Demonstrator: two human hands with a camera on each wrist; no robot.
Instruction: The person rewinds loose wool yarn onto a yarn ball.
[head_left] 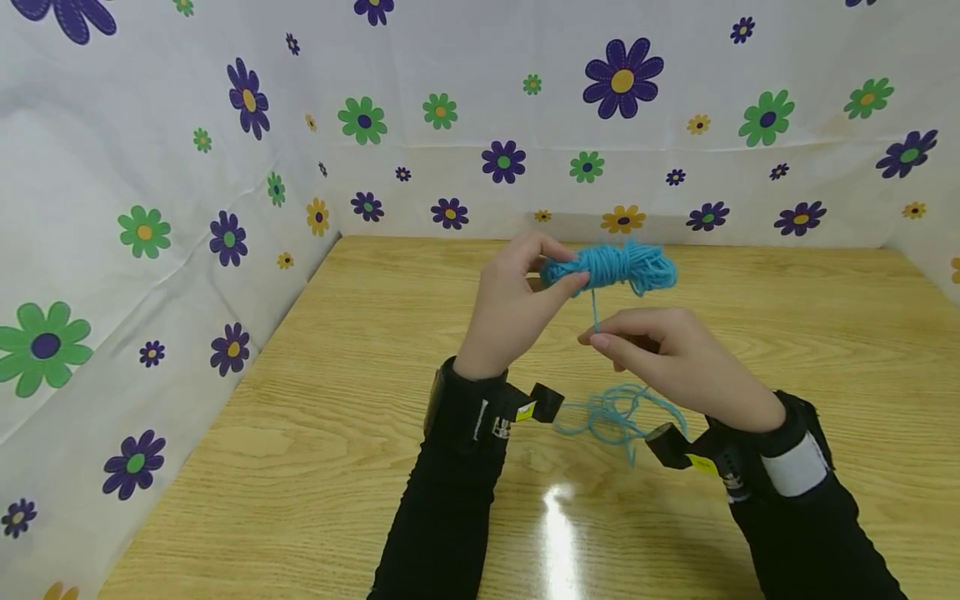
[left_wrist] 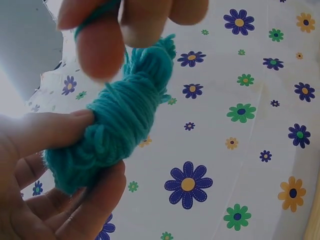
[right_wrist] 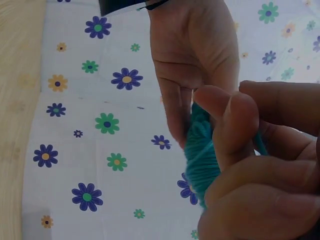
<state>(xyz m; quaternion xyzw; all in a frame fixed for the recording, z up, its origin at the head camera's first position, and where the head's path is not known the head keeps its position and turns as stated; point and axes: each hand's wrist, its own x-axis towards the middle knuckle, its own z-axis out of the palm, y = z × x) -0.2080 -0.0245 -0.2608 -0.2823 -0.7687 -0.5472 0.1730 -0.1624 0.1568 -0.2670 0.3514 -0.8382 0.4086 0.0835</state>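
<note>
A bundle of blue yarn (head_left: 609,266), wrapped round its middle with looped ends, is held above the table. My left hand (head_left: 516,292) grips its left end between thumb and fingers; the left wrist view shows the thumb pressed on the yarn bundle (left_wrist: 122,117). Just below and to the right, my right hand (head_left: 675,354) pinches a strand (head_left: 595,310) that runs down from the bundle. In the right wrist view the fingers of my right hand (right_wrist: 260,165) hide part of the bundle (right_wrist: 201,160). A loose tangle of the same yarn (head_left: 618,412) lies on the table beneath.
The wooden table (head_left: 315,417) reaches back to a white cloth (head_left: 465,75) printed with purple, green and orange flowers, which also hangs along the left side. Black camera bands sit on both wrists. A bright glare (head_left: 558,533) shows near the table's front.
</note>
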